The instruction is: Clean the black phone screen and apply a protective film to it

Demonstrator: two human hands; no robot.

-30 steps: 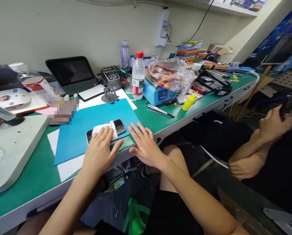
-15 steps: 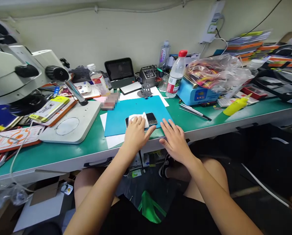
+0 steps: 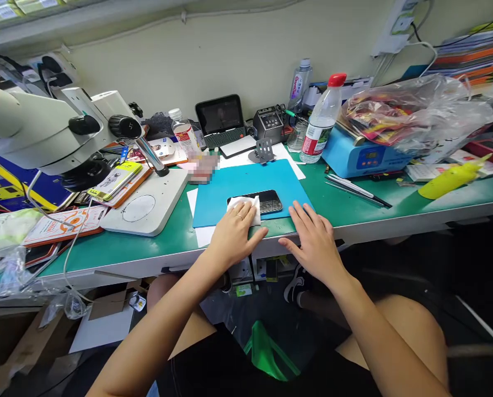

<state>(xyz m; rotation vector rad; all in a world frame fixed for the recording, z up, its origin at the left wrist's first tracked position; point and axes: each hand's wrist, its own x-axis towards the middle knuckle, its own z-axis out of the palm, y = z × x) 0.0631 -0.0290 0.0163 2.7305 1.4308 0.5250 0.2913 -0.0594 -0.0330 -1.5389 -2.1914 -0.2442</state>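
On the green surface (image 3: pixel 346 207), a clear red-capped plastic bottle (image 3: pixel 321 124) stands beside a blue boxy device (image 3: pixel 362 158); a yellow squeeze bottle (image 3: pixel 449 179) is farther right, a white black-knobbed microscope (image 3: pixel 19 129) at left.

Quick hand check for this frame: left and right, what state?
Left hand: open, fingers over the white cloth on the phone.
Right hand: open, empty, fingertips at the blue mat's near right corner.

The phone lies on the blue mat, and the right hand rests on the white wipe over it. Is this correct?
The side is wrong: in the head view, the left hand rests on the white wipe over the phone, which does lie on the blue mat.
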